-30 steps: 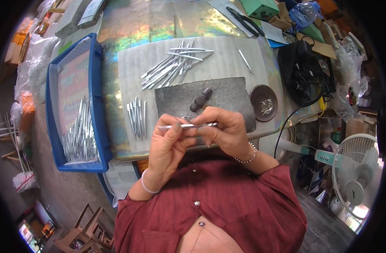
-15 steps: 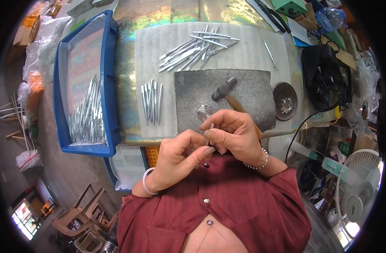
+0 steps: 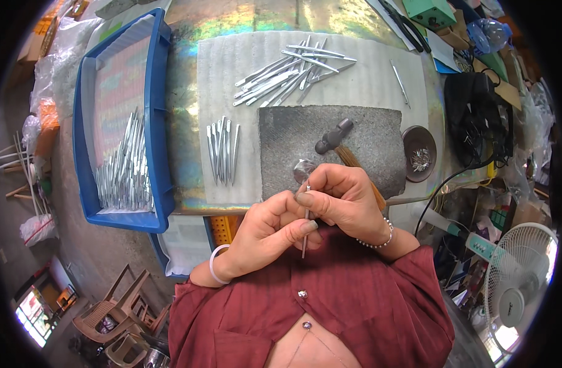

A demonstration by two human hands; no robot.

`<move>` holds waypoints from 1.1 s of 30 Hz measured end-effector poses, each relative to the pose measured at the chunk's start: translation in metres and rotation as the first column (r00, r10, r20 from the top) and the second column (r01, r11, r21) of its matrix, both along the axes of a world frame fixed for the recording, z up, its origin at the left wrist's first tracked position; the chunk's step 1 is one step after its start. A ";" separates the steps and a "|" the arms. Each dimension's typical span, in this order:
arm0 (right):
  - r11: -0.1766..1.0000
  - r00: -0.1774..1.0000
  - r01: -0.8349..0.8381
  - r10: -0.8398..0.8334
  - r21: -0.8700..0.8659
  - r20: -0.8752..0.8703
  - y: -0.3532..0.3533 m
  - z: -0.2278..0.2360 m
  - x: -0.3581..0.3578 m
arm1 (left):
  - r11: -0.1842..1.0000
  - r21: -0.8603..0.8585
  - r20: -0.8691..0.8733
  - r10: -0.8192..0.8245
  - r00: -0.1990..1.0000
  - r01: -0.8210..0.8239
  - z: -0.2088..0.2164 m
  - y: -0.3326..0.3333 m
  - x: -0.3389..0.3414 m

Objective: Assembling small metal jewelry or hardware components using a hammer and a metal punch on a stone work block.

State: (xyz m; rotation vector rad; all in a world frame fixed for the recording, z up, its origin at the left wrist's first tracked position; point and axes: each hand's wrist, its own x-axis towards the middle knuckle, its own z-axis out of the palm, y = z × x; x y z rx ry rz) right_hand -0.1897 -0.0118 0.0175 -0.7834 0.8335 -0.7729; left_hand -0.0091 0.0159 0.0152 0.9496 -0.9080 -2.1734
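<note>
My left hand (image 3: 271,224) and my right hand (image 3: 345,199) meet close to my body, just past the stone slab's near edge. Between their fingertips is a slim metal strip (image 3: 304,246), nearly upright in the picture, its thin lower end sticking out below. My right thumb and fingers pinch its upper end; the left thumb and fingers close around its middle. A clear round disc (image 3: 303,170) lies on the dark stone slab (image 3: 281,135) beyond my fingertips. A hammer (image 3: 336,135) rests on the slab, its wooden handle partly hidden by my right hand.
Loose metal strips (image 3: 287,76) are piled behind the slab, several more (image 3: 222,150) lined up at its left. One strip (image 3: 399,83) lies alone. A brown dish (image 3: 410,168) holds small metal pins. A blue tray (image 3: 161,141) of strips stands left; a fan (image 3: 514,294) at right.
The metal strip has turned more upright, and its lower end now shows below my left fingers. Both hands stay together in nearly the same place. The whole view has shifted slightly.
</note>
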 end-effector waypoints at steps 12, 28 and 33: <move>0.999 0.997 -0.046 0.044 -0.027 -0.066 0.001 0.001 0.005 | 0.999 0.035 -0.115 -0.003 0.993 0.007 0.000 0.002 0.007; 0.999 0.992 -0.039 0.040 0.006 -0.120 0.000 0.005 0.021 | 0.990 0.141 -0.183 0.044 0.982 -0.018 -0.006 0.006 0.016; 0.999 0.993 -0.033 0.033 0.007 -0.111 0.001 0.001 0.023 | 0.987 0.157 -0.180 0.054 0.982 -0.025 -0.008 0.007 0.017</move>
